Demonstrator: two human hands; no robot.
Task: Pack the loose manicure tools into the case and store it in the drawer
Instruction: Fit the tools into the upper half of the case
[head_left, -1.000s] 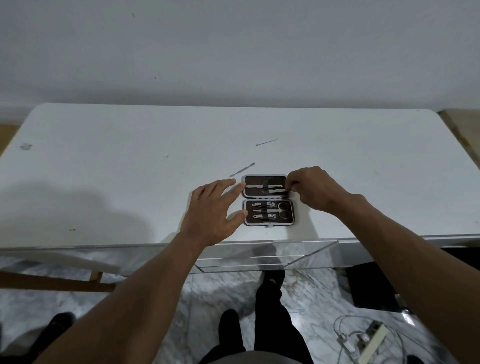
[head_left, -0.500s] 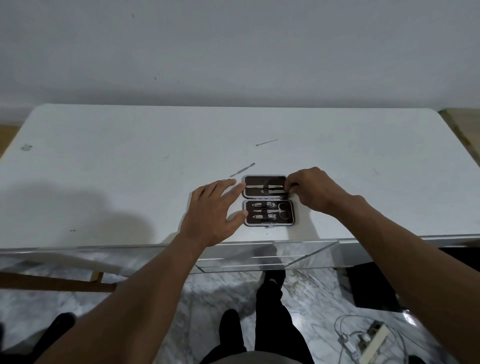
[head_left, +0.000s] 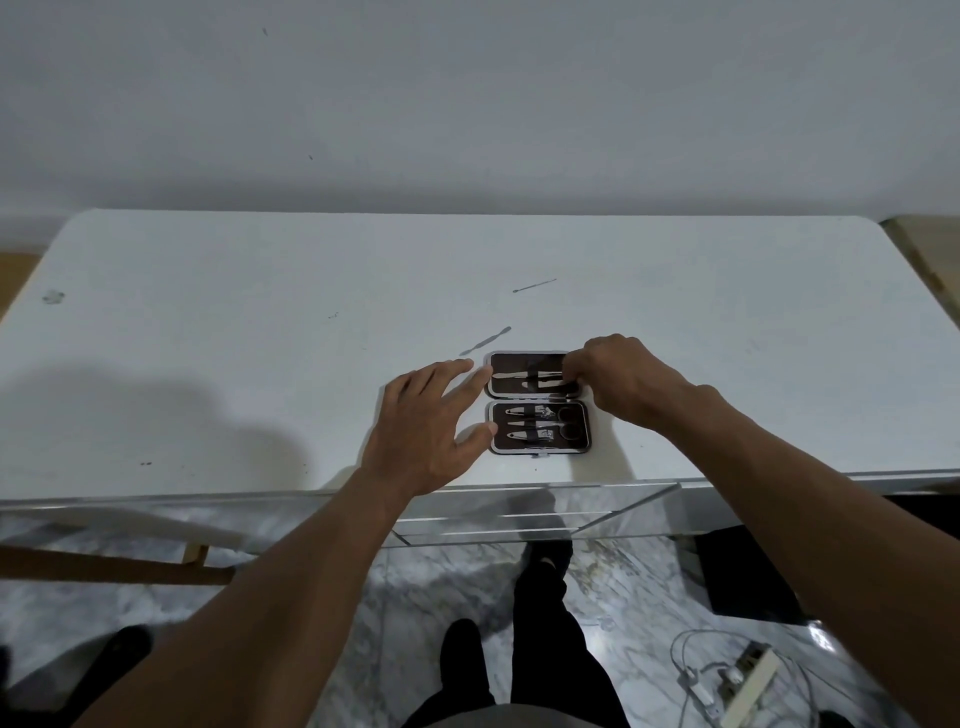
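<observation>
While the splayed left hand steadies the open brown manicure case, the right hand pinches something hidden at its far half.

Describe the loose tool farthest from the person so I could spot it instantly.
On the white table, find the open manicure case near the front edge. Two loose metal tools lie beyond it. The farthest tool is the thinner, needle-like one, lying alone toward the wall, whereas the flatter tool lies just off the case's far left corner.

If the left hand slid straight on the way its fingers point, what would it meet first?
Probably the far half of the open case: the left hand points up and right, index fingertip already about at its left edge. The loose tool lies just beyond.
</observation>
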